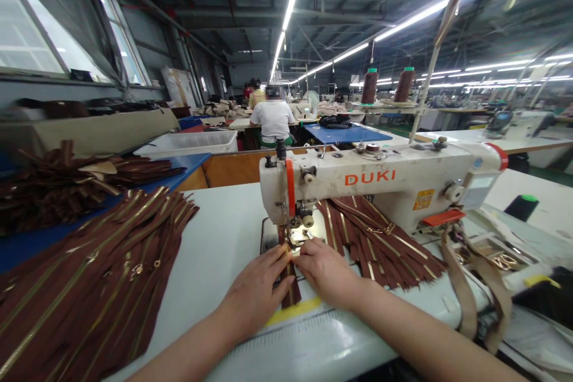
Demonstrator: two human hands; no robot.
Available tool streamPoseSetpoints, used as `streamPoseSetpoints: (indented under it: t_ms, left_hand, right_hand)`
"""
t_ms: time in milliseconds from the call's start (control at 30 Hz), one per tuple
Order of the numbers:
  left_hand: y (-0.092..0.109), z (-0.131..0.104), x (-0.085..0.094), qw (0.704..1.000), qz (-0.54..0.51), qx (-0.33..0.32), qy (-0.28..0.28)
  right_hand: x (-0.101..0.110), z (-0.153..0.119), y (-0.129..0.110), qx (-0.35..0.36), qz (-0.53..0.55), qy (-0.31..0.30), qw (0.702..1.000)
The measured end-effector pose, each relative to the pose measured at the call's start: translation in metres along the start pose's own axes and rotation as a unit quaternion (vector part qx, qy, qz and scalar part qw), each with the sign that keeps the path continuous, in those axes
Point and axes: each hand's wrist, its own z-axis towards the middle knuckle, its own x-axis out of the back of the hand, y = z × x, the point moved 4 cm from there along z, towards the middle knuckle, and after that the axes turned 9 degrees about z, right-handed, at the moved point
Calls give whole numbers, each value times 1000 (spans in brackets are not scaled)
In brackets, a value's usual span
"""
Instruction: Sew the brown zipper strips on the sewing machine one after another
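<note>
A brown zipper (292,295) with its tape running lengthwise lies under the needle area of a white sewing machine (331,182). My left hand (256,285) holds it from the left, fingers together on the tape and thumb at its edge. From the right, my right hand (329,271) pinches at the same zipper with curled fingers, close to the metal plate (301,237) by the presser foot. The fingertips partly cover the tape, so the exact grip is hidden.
A large pile of brown zippers (102,268) covers the left side. More zippers (380,245) lie behind the machine head. At right stands a tray of metal rings (501,259), with tan straps (463,292) hanging beside it. A person in white (273,119) sits ahead.
</note>
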Motion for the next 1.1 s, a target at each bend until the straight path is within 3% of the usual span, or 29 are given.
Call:
streamPoseSetpoints:
  t_ms: [167,367,733,1100]
  left_hand:
    - [20,-23,11,999,-3,-30,46]
    - [40,-44,22,990,12,-85,109]
    - [46,-44,34,982,21,-130,134]
    - [44,-41,40,980,-1,-138,145]
  right_hand:
    - [8,-21,-17,-27,10,-24,999]
    - [5,-52,-35,-75,79,33,994]
    - [5,-57,-41,-84,125,47,987]
    - [0,-54,-43,-75,61,20,995]
